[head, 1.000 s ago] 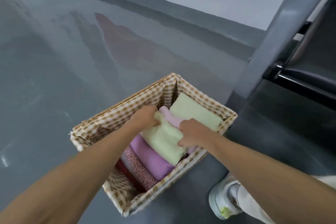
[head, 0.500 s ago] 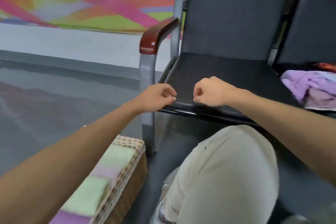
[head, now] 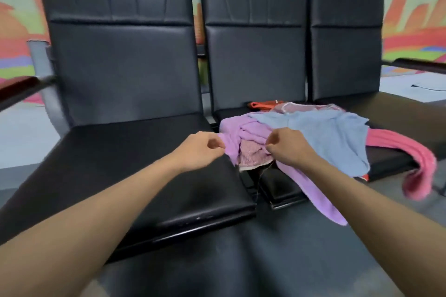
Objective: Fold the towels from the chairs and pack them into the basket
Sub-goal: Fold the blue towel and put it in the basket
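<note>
While the basket is out of view, so nothing packed can be counted, the unfolded pile says plenty is left. Towels lie heaped on the middle chair [head: 253, 55]'s seat. A purple towel [head: 241, 129] sits at the front left corner with one end trailing off the front edge. A blue towel [head: 325, 132] is spread over the middle, and a speckled pink towel [head: 253, 157] is tucked under the purple one at the front edge. A pink towel [head: 407, 152] droops off the front right corner, and an orange cloth [head: 263, 104] lies at the back edge. None is folded.

Left hand [head: 200, 149]: fingers curled, tips pinching the purple towel's left edge, just beside the left chair [head: 125, 67]. Right hand [head: 288, 148]: fingers curled at the fold where purple meets speckled pink — cannot tell if it holds cloth, fingertips hidden.

Judgement: a pick-up of the next towel looks to be starting — at least four towels are left to fold and pack, so the task seems well short of done.
</note>
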A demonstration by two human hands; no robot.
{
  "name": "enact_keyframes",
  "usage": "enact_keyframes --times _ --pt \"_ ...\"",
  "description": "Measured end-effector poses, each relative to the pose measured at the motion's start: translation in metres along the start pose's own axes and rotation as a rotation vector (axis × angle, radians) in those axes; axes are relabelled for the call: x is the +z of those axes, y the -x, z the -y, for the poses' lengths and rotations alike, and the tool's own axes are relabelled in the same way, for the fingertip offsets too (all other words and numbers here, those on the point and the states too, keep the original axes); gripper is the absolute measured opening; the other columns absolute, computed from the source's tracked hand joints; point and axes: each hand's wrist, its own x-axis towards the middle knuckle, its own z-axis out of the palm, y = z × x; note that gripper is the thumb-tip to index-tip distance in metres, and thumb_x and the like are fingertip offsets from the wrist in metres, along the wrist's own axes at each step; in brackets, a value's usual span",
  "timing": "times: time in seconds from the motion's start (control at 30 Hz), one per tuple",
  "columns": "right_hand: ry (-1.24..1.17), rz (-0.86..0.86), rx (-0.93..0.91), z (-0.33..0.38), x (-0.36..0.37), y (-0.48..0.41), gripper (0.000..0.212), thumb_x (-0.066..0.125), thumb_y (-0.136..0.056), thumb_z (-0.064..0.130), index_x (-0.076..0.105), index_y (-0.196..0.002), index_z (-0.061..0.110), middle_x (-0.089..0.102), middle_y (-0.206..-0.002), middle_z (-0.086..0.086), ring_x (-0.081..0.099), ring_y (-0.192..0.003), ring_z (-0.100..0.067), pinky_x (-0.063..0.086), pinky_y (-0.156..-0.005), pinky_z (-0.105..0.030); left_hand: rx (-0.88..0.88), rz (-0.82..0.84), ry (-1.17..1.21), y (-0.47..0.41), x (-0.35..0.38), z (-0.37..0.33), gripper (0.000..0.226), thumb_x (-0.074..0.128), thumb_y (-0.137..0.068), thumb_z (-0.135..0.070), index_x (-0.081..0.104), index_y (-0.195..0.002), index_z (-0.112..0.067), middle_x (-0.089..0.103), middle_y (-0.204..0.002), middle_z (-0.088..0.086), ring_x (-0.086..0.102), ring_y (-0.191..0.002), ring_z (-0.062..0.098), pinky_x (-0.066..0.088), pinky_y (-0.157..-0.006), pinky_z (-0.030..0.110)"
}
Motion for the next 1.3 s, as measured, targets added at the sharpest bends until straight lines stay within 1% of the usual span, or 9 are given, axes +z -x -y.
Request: enact_keyframes --times 0.1,0.2,0.3,0.43,0.67,0.8,0.9,1.07,1.3 --pt "-0.011 -0.187 0.183 -0.054 0.004 -0.01 0.02 0.054 -0.083 0.016 0.068 -0.093 0.008 0.068 -0.1 -0.017 0.06 -0.099 -0.037 0.048 -0.084 -0.037 0.043 0.067 -0.016 -0.04 0.039 -0.008 0.013 0.059 -0.089 -0.017 0.069 -0.093 -0.024 0.068 -0.098 -0.008 0.059 -0.094 0.008 0.043 -0.082 0.011" --pt "0.158 -0.178 0.37 -0.097 0.014 -0.006 0.03 0.051 -0.091 0.024 0.056 -0.116 0.009 0.055 -0.122 -0.016 0.048 -0.114 -0.037 0.039 -0.094 -0.041 0.071 0.139 -0.017 -0.067 0.073 -0.021 0.015 0.056 -0.09 -0.015 0.068 -0.099 -0.018 0.067 -0.096 -0.007 0.059 -0.093 0.009 0.039 -0.071 0.009" --pt "0.227 -0.185 0.429 -0.116 0.022 -0.004 0.021 0.049 -0.091 0.022 0.06 -0.105 0.012 0.058 -0.115 -0.014 0.051 -0.108 -0.036 0.04 -0.089 -0.039 0.081 0.162 -0.005 -0.081 0.094 -0.033 0.017 0.057 -0.09 -0.019 0.069 -0.102 -0.017 0.066 -0.097 -0.01 0.058 -0.094 0.007 0.04 -0.076 0.016" --pt "-0.156 -0.34 0.409 -0.109 0.012 -0.011 0.021 0.052 -0.085 0.014 0.047 -0.064 0.014 0.056 -0.072 -0.005 0.052 -0.079 -0.032 0.035 -0.07 -0.034 0.025 0.099 0.103 -0.085 0.099 -0.039 0.015 0.056 -0.09 -0.018 0.069 -0.097 -0.024 0.067 -0.1 -0.013 0.057 -0.094 0.004 0.038 -0.082 0.017" --pt "-0.765 -0.475 0.042 -0.034 -0.014 -0.014 0.009 0.047 -0.093 0.004 0.056 -0.092 0.008 0.057 -0.081 0.005 0.051 -0.074 -0.003 0.036 -0.067 -0.019 -0.199 0.088 0.753 -0.054 0.065 -0.052 0.026 0.047 -0.1 -0.027 0.061 -0.115 -0.01 0.066 -0.108 0.012 0.067 -0.088 0.021 0.054 -0.077 0.027" --pt "-1.012 -0.243 -0.198 0.025 -0.023 0.0 0.016 0.048 -0.094 0.001 0.056 -0.088 0.014 0.056 -0.081 0.007 0.049 -0.071 0.002 0.038 -0.064 -0.009 -0.307 0.247 1.222 -0.035 0.025 -0.036 0.055 0.037 -0.099 -0.055 0.063 -0.116 -0.01 0.064 -0.11 0.015 0.06 -0.104 0.035 0.046 -0.098 0.048" --pt "-1.009 -0.012 -0.312 0.058 -0.014 0.008 0.013 0.051 -0.095 0.006 0.059 -0.09 0.015 0.06 -0.084 0.008 0.052 -0.078 -0.004 0.042 -0.07 -0.016 -0.283 0.209 1.356 -0.021 -0.001 -0.013 0.044 0.044 -0.1 -0.037 0.061 -0.126 -0.005 0.064 -0.125 0.012 0.064 -0.111 0.026 0.046 -0.101 0.042" --pt "-0.951 0.146 -0.353 0.102 0.002 0.013 0.008 0.057 -0.093 0.007 0.064 -0.097 0.009 0.063 -0.086 0.007 0.055 -0.077 0.0 0.043 -0.068 -0.011 -0.313 -0.125 1.274 0.01 -0.038 0.032 0.039 0.041 -0.089 0.01 0.063 -0.12 0.001 0.068 -0.117 0.018 0.068 -0.102 0.028 0.058 -0.073 0.036" --pt "-0.965 0.337 -0.182 0.134 0.027 0.004 0.013 0.064 -0.089 0.008 0.065 -0.101 0.004 0.07 -0.097 -0.014 0.069 -0.08 -0.017 0.057 -0.076 -0.033 -0.428 -0.361 1.185 0.053 -0.088 0.092 0.033 0.041 -0.076 0.011 0.068 -0.084 -0.007 0.062 -0.075 0.008 0.058 -0.061 0.019 0.049 -0.058 0.026"
